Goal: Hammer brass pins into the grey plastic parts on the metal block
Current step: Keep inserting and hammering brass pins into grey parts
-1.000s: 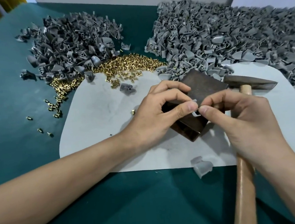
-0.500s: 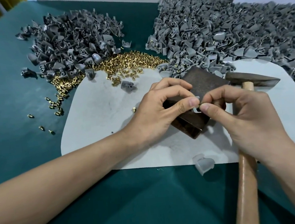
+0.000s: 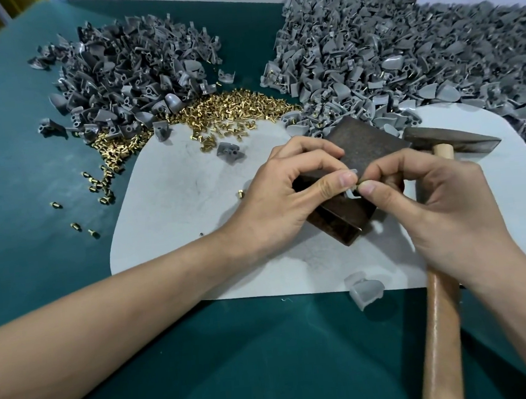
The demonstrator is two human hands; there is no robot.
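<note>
Workpiece in hand: one grey plastic part [image 3: 351, 194], seated on the near upper face of the metal block [image 3: 366, 145], which lies on a white mat [image 3: 176, 203] on the green table [image 3: 23, 163].

Left hand [image 3: 287, 197]: fingers curled over the block's left edge, thumb and forefinger pinching the part to steady it.

Right hand [image 3: 431, 213]: thumb and forefinger closed on a brass pin [image 3: 357, 185], tip to tip with the left thumb, apparently starting the pin into the part.

Hammer [image 3: 450, 142]: head flat on the mat just right of the block, wooden handle running back under the right palm; not gripped, as far as shows.

Stock:
- heap of brass pins [image 3: 228, 113] behind the mat, with strays on the table to its left
- left pile of grey parts [image 3: 136, 73], no pins evident, so probably blanks
- right pile of grey parts [image 3: 402, 56], much larger, brass tips showing here and there, so probably finished work
- two loose grey parts, one on the mat's near edge [image 3: 365, 287] and one near the pins [image 3: 230, 149]

Progress, by judgement: a large share is done, a sizeable pile is left, and the current piece is pinned but not yet struck.
</note>
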